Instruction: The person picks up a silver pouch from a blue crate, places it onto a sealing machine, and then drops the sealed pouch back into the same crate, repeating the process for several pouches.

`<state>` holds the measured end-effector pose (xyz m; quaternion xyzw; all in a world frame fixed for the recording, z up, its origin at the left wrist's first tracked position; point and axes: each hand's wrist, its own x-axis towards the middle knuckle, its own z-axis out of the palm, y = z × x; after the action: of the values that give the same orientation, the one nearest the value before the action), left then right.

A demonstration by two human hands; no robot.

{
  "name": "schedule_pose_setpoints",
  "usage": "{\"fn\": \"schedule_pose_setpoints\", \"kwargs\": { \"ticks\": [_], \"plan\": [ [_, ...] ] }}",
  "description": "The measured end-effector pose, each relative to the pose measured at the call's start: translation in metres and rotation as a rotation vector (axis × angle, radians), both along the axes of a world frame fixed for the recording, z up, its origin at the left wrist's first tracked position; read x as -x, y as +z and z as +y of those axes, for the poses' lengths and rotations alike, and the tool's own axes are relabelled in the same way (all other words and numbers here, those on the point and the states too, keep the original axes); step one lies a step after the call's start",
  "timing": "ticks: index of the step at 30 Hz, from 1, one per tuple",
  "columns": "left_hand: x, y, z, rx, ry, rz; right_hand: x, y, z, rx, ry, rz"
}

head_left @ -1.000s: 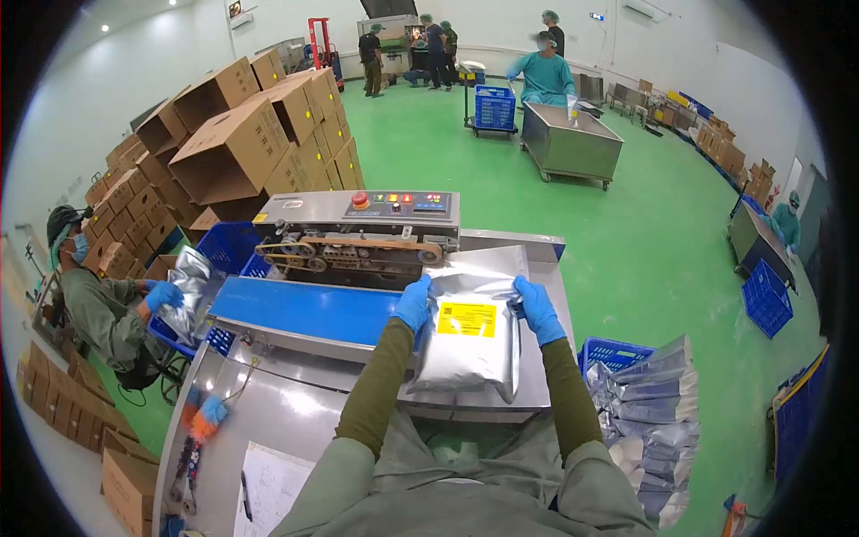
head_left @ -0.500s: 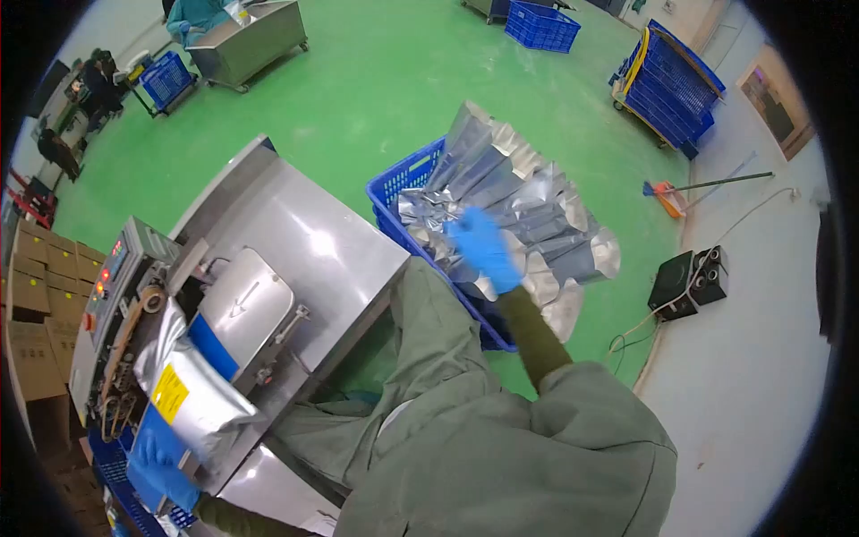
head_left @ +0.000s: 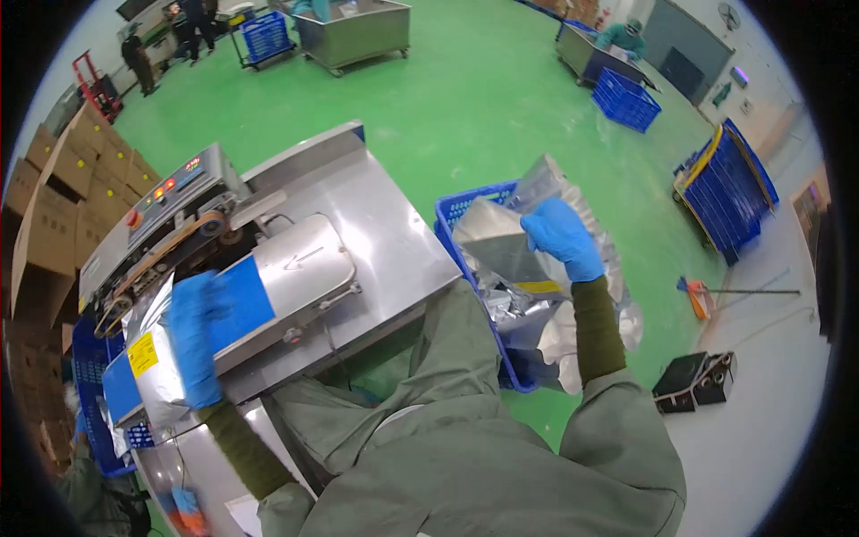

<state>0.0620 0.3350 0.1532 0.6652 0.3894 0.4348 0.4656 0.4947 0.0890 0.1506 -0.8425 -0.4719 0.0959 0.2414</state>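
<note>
My right hand (head_left: 564, 237), in a blue glove, has its fingers closed on the top of a silver pouch (head_left: 501, 246) at a blue crate. More silver pouches (head_left: 573, 336) stand in that crate (head_left: 455, 234). My left hand (head_left: 199, 336), also gloved and smeared by motion, is over the blue conveyor belt (head_left: 240, 304), beside a filled silver pouch (head_left: 159, 362) with a yellow label. That pouch rests on the belt near the sealing machine (head_left: 157, 215). Whether the left fingers touch it is unclear.
Cardboard boxes (head_left: 63, 215) are stacked at the left. A co-worker's sleeve (head_left: 89, 492) shows at lower left. Several people and metal carts (head_left: 353, 36) stand farther back. A black speaker box (head_left: 680, 380) sits by the right wall.
The labelled pouch went from between both hands onto the belt, and has moved along it. My right hand reached to the crate and took hold of a pouch. My left hand came off the belt's near end.
</note>
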Motion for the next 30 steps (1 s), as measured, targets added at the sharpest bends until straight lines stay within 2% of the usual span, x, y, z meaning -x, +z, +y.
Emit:
{"fn": "schedule_pose_setpoints", "kwargs": {
  "ticks": [1, 3, 4, 6, 8, 9, 10, 11, 12, 14, 15, 16, 17, 19, 20, 21, 23, 26, 28, 30],
  "plan": [
    [-0.021, -0.003, -0.003, 0.012, -0.156, 0.014, 0.025, 0.039, 0.011, -0.147, 0.098, -0.052],
    [-0.063, -0.008, -0.011, -0.014, -0.433, 0.082, 0.060, 0.101, 0.030, -0.112, 0.035, -0.088],
    [-0.085, -0.004, -0.020, -0.023, -0.565, 0.005, 0.075, 0.130, 0.037, -0.131, 0.069, -0.105],
    [-0.130, -0.006, -0.021, -0.080, -0.658, -0.188, 0.101, 0.175, 0.051, -0.260, 0.016, -0.015],
    [-0.158, 0.010, -0.020, -0.086, -0.579, -0.471, 0.104, 0.191, 0.067, -0.402, 0.067, 0.016],
    [-0.159, 0.012, -0.013, -0.120, -0.546, -0.477, 0.103, 0.197, 0.075, -0.519, 0.077, 0.068],
    [-0.158, 0.016, -0.005, -0.245, -0.362, -0.484, 0.100, 0.198, 0.085, -0.539, 0.115, 0.063],
    [-0.157, 0.020, 0.003, -0.366, -0.178, -0.483, 0.095, 0.194, 0.096, -0.454, 0.149, 0.151],
    [-0.149, 0.028, -0.004, -0.349, 0.009, -0.445, 0.093, 0.187, 0.109, -0.366, 0.179, 0.238],
    [-0.129, 0.016, 0.004, -0.445, 0.203, -0.408, 0.096, 0.164, 0.135, -0.314, 0.285, 0.262],
    [-0.119, 0.011, 0.011, -0.472, 0.220, -0.399, 0.096, 0.149, 0.144, -0.423, 0.372, 0.382],
    [-0.109, 0.007, 0.018, -0.375, 0.239, -0.551, 0.098, 0.132, 0.152, -0.526, 0.458, 0.502],
    [-0.099, 0.005, 0.021, -0.270, 0.255, -0.703, 0.103, 0.113, 0.161, -0.535, 0.479, 0.508],
    [-0.091, 0.007, 0.022, -0.301, 0.224, -0.664, 0.106, 0.076, 0.178, -0.691, 0.511, 0.666],
    [-0.093, 0.010, 0.023, -0.308, 0.178, -0.624, 0.103, 0.055, 0.187, -0.584, 0.638, 0.523],
    [-0.094, 0.011, 0.025, -0.312, 0.168, -0.607, 0.104, 0.044, 0.194, -0.576, 0.657, 0.502],
    [-0.092, 0.017, 0.024, -0.301, 0.216, -0.647, 0.104, 0.034, 0.204, -0.591, 0.675, 0.476],
    [-0.087, 0.009, 0.037, -0.276, 0.277, -0.700, 0.103, 0.026, 0.208, -0.628, 0.567, 0.497],
    [-0.080, 0.013, 0.042, -0.241, 0.173, -0.588, 0.110, 0.024, 0.214, -0.616, 0.557, 0.576],
    [-0.079, 0.019, 0.044, -0.322, 0.189, -0.474, 0.119, 0.029, 0.215, -0.648, 0.622, 0.657]
  ]
}}
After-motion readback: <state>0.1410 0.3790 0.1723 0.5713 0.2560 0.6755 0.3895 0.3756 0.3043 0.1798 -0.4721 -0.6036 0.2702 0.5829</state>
